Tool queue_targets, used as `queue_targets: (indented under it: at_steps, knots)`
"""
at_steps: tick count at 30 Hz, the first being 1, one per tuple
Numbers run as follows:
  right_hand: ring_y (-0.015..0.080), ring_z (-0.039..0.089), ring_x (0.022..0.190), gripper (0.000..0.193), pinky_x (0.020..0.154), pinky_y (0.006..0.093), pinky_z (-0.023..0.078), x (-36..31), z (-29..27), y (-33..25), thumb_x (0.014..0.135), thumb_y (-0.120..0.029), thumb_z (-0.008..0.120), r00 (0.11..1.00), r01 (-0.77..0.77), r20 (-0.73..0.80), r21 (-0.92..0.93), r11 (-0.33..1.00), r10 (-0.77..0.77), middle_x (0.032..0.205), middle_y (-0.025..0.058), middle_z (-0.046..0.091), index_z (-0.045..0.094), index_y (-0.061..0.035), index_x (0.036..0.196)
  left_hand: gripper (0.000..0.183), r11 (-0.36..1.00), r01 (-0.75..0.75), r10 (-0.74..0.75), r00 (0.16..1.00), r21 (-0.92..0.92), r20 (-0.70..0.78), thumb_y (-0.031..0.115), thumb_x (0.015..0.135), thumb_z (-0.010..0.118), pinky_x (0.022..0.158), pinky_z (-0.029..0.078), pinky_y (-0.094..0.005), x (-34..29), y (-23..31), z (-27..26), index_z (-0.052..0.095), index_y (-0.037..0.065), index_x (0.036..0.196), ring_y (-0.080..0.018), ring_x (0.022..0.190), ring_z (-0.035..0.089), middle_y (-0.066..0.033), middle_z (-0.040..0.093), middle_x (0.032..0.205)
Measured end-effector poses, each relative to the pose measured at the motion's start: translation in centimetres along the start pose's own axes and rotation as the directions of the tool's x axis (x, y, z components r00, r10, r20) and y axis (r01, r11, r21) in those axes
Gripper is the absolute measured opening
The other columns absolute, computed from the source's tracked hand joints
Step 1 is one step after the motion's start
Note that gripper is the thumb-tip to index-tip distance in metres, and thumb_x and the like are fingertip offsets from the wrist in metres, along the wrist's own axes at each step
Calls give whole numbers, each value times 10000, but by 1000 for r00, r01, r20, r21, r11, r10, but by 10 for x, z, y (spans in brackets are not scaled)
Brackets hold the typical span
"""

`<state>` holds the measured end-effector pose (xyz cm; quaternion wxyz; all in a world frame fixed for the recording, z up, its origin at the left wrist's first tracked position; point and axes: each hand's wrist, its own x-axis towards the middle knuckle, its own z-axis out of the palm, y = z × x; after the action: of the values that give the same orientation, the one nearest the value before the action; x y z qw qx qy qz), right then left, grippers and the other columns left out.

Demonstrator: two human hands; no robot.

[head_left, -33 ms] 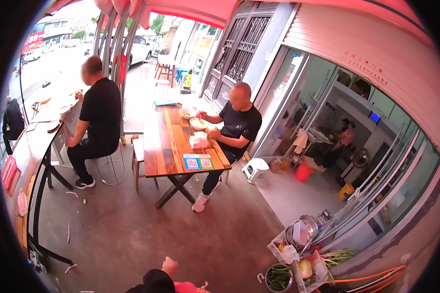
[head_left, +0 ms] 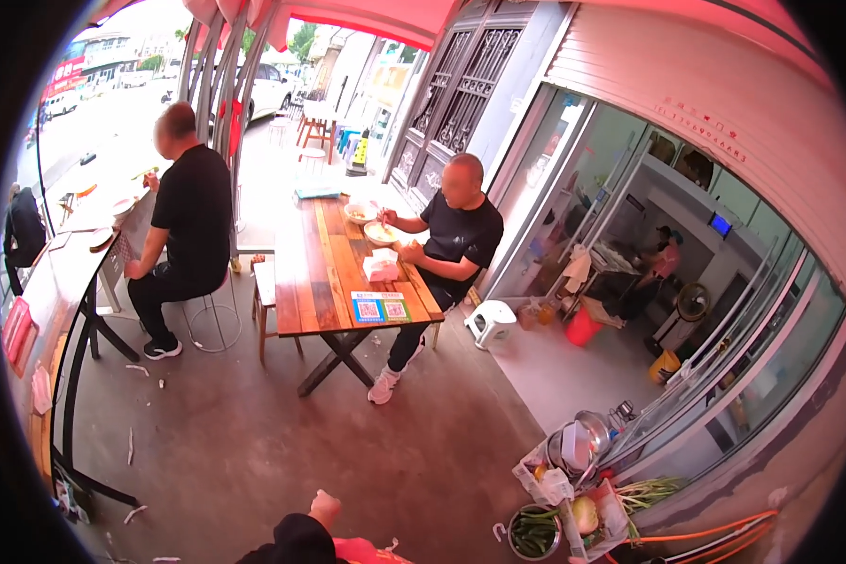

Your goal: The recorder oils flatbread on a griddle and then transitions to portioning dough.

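I am seeing my left hand [head_left: 324, 509] reaching out from a dark sleeve [head_left: 294, 542] at the lower edge, above the bare floor [head_left: 282, 456]. Its fingers are looking curled, but they are showing too small, so I cannot tell whether the grip is spread, pressed together or pinching something. My right hand is lying outside the view, and I cannot tell its grip either. The nearest thing, a pinkish-red cloth [head_left: 362, 552], is lying just beside the sleeve, to the right of it.

Ahead, a wooden counter [head_left: 310, 282] is carrying two bowls [head_left: 380, 233] by its right edge, a pale pink packet [head_left: 381, 266] nearer along that edge, and a blue-and-green card [head_left: 382, 308] at its near edge. A seated person [head_left: 461, 226] is holding one hand at the nearer bowl. A basket of vegetables [head_left: 597, 517] is standing on the floor, well apart from my left hand.
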<state>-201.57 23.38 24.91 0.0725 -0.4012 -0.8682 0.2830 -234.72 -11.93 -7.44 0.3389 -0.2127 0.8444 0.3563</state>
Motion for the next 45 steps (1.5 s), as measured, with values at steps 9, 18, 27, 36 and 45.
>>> queue_targets:
  at_steps: [9, 18, 27, 36, 45]
  knots:
    - [324, 604, 949, 383, 821, 384, 463, 81, 105, -26, 857, -278, 562, 984, 128, 121, 42, 991, -132, 1000, 209, 631, 567, -23, 1143, 526, 1000, 11, -11, 999, -12, 44, 184, 806, 555, 924, 458, -393, 31, 49, 14, 375, -33, 1250, -363, 1134, 539, -256, 550, 1197]
    - [340, 577, 1011, 365, 861, 419, 450, 178, 172, -1, 854, -164, 529, 920, 296, -244, -87, 951, -308, 1111, 171, 609, 534, -50, 1200, 554, 994, 46, -52, 997, 98, 59, 213, 790, 564, 926, 455, -391, 77, 99, 69, 375, -53, 1238, -347, 1135, 544, -268, 551, 1187]
    - [238, 609, 853, 239, 670, 353, 526, 397, 213, 47, 854, -146, 586, 715, -585, 629, 777, -231, 305, 1011, 105, 615, 545, -79, 1079, 489, 981, 8, 5, 998, 191, -68, 238, 815, 604, 845, 495, -403, 128, 269, 117, 469, -59, 1178, -352, 1054, 586, -229, 570, 1162]
    - [179, 631, 635, 458, 521, 270, 520, 571, 166, -14, 820, -110, 638, 872, -480, 418, 831, 281, 253, 945, 111, 622, 428, -11, 1215, 566, 648, -506, 455, 856, 569, 244, 249, 828, 604, 867, 480, -365, 219, 433, 178, 403, 15, 1302, -321, 1079, 575, -225, 571, 1169]
    - [206, 629, 596, 491, 488, 296, 508, 815, 157, 34, 761, -56, 674, 763, -525, 425, 847, 82, 486, 908, 101, 609, 443, -27, 1193, 244, -184, -638, 198, 721, 748, 664, 300, 858, 546, 681, 516, -360, 297, 617, 222, 686, 142, 982, -216, 923, 654, -49, 683, 977]
